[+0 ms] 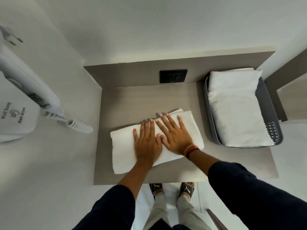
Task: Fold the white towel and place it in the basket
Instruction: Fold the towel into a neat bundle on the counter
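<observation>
While beside basket [207, 110], towel [123, 146] on counter [141, 97]

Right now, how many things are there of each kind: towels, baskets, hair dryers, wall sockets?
White folded towels: 2, one on the grey-brown wooden counter under both hands, one in the basket
Grey perforated plastic baskets: 1
White wall-hung hair dryers: 1
Black wall sockets: 1
Total: 5

A grey wood-grain counter [146, 100] sits in a corner of plain white walls [149, 27], its raised back panel [132, 72] carrying a black socket plate [173, 76]. A white wall-hung hair dryer [18, 103] with a coiled cord [78, 126] is mounted on the left wall. Pale floor [144, 206] shows below the counter's front edge under soft, even light.
</observation>
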